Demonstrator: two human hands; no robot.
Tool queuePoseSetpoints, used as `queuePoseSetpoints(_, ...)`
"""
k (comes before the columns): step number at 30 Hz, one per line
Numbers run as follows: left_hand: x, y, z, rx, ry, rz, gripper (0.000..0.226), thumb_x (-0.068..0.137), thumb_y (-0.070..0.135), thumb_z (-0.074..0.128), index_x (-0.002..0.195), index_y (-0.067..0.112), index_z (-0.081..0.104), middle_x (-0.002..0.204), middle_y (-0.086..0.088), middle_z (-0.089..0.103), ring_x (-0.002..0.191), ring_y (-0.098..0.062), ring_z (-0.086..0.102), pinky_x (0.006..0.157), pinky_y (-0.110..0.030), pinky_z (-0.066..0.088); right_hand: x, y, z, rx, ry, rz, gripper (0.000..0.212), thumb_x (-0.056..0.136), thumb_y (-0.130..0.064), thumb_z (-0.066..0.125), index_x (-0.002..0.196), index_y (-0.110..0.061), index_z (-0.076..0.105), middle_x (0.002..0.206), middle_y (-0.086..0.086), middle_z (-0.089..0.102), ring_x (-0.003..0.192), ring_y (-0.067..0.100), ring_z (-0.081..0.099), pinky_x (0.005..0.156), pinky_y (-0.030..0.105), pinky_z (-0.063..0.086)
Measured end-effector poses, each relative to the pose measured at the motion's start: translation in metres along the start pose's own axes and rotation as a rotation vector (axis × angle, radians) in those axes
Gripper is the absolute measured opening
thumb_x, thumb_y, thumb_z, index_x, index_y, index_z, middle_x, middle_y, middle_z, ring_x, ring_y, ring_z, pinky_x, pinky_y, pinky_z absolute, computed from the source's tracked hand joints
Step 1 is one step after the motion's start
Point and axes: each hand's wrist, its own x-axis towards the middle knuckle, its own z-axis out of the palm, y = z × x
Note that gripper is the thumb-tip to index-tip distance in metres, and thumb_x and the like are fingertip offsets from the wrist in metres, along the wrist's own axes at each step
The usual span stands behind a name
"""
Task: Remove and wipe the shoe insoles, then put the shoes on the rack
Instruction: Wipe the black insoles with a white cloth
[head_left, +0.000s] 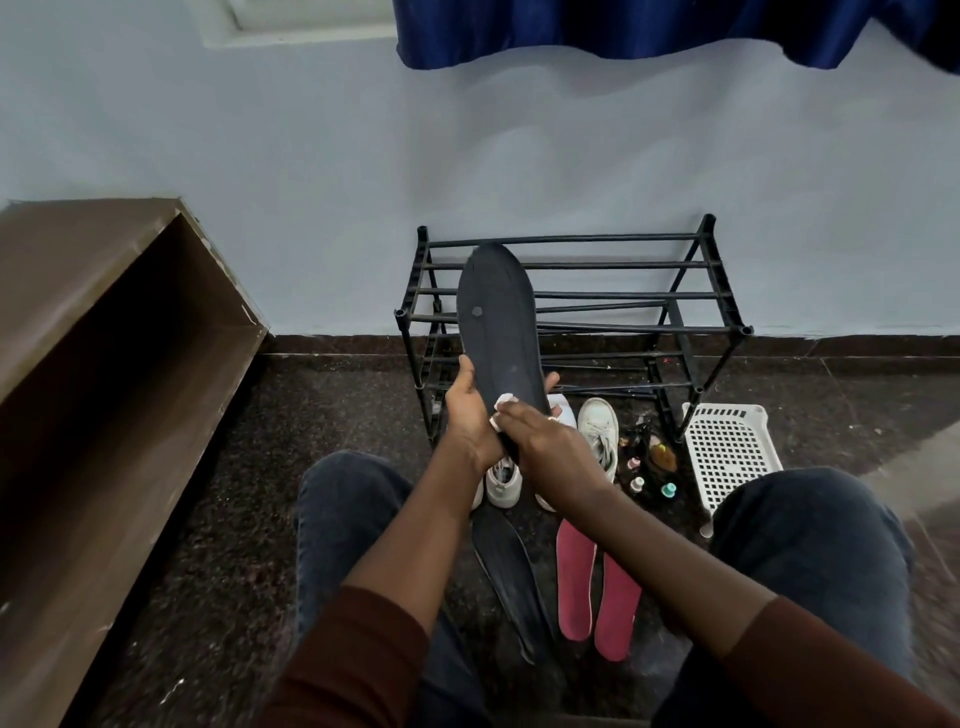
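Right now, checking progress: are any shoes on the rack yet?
No: the black rack shows only bare bars, and the white shoes sit on the floor in front of it.

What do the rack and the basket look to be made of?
Rack: black tubes in corner joints, faintly shiny; probably plastic connectors, and the tubes may be metal or plastic. Basket: white moulded plastic, matte, judging by its grid of square holes.

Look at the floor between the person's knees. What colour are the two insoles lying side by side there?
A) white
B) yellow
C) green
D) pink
D: the pair of pink insoles lies flat on the dark floor, beside a black insole.
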Motion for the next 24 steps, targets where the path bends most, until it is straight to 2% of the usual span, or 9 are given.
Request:
queuePoseSetpoints(2,-0.001,-0.001,0.001,0.068,0.015,-0.013,0.07,0.092,0.066,0.028,0.115,0.01,0.064,0.11,-0.017,0.066,0.111,-0.039,0.057,0.107,-0.049,0.036,0.008,0.006,-0.004,-0.073,0.016,0.033,0.031,0.074,-0.004,0.066,0.104,-0.002,0.065,0.114,0.016,0.063,0.079,0.035,0.068,0.051,0.042,0.056)
queuePoseSetpoints(5,-0.005,-0.004,0.003,0.176,0.003,-0.047,0.057,0.093,0.054,0.04,0.119,0.007,0.061,0.116,-0.016,0.063,0.112,-0.032,0.058,0.103,-0.041,0.04,0.024,0.005,-0.02,0.004,0.168,0.127,0.034,0.084,-0.008,0.044,0.112,-0.003,0.062,0.114,0.017,0.063,0.089,0.037,0.065,0.067,0.043,0.054)
queuePoseSetpoints(8,-0.007,-0.004,0.004,0.189,-0.027,-0.058,0.051,0.094,0.048,0.041,0.116,0.008,0.062,0.106,-0.013,0.066,0.102,-0.028,0.061,0.1,-0.039,0.041,0.029,0.002,-0.026,0.122,0.225,0.246,0.041,0.089,-0.003,0.046,0.129,-0.011,0.05,0.104,0.019,0.067,0.086,0.038,0.063,0.068,0.039,0.047)
queuePoseSetpoints(12,-0.004,0.003,0.0,0.13,-0.048,-0.039,0.069,0.096,0.058,0.029,0.101,0.006,0.074,0.102,-0.018,0.069,0.1,-0.034,0.063,0.091,-0.042,0.051,0.005,-0.006,-0.015,0.258,0.17,0.259,0.047,0.088,-0.002,0.049,0.132,-0.012,0.036,0.106,0.008,0.07,0.082,0.04,0.064,0.067,0.042,0.051)
queuePoseSetpoints(15,0.001,0.009,-0.005,0.024,-0.027,-0.008,0.068,0.095,0.061,0.027,0.128,0.008,0.056,0.119,-0.017,0.061,0.107,-0.038,0.058,0.077,-0.043,0.056,-0.018,-0.004,-0.006,0.229,0.211,0.069,0.049,0.078,-0.005,0.052,0.119,-0.019,0.03,0.094,0.002,0.073,0.063,0.033,0.066,0.048,0.036,0.052)
queuePoseSetpoints(17,0.001,0.008,-0.007,0.018,-0.03,-0.01,0.067,0.095,0.061,0.027,0.129,0.009,0.054,0.123,-0.016,0.06,0.11,-0.038,0.058,0.088,-0.047,0.051,-0.02,0.005,-0.006,0.164,0.19,-0.012,0.056,0.07,0.002,0.056,0.116,-0.016,0.031,0.085,0.005,0.073,0.054,0.03,0.065,0.039,0.032,0.048)
queuePoseSetpoints(19,-0.002,0.004,-0.008,0.032,-0.046,-0.027,0.066,0.096,0.059,0.029,0.118,0.008,0.064,0.119,-0.018,0.063,0.116,-0.038,0.054,0.1,-0.049,0.042,-0.012,0.015,-0.008,0.07,0.161,-0.02,0.061,0.066,0.006,0.06,0.117,-0.013,0.033,0.074,0.013,0.07,0.05,0.032,0.062,0.035,0.03,0.045)
queuePoseSetpoints(21,-0.005,0.0,-0.006,0.101,-0.076,-0.042,0.06,0.095,0.054,0.034,0.118,0.008,0.065,0.121,-0.017,0.062,0.12,-0.035,0.051,0.105,-0.045,0.039,0.005,0.02,-0.012,0.012,0.188,0.073,0.057,0.073,0.006,0.057,0.122,-0.013,0.035,0.073,0.021,0.067,0.057,0.036,0.063,0.042,0.034,0.046)
queuePoseSetpoints(24,-0.011,-0.006,0.0,0.124,-0.126,-0.083,0.056,0.091,0.05,0.039,0.126,0.011,0.058,0.117,-0.012,0.063,0.11,-0.028,0.059,0.099,-0.041,0.044,0.028,0.02,-0.017,0.127,0.21,0.243,0.044,0.089,-0.004,0.048,0.129,-0.013,0.035,0.096,0.02,0.069,0.079,0.041,0.064,0.063,0.045,0.05)
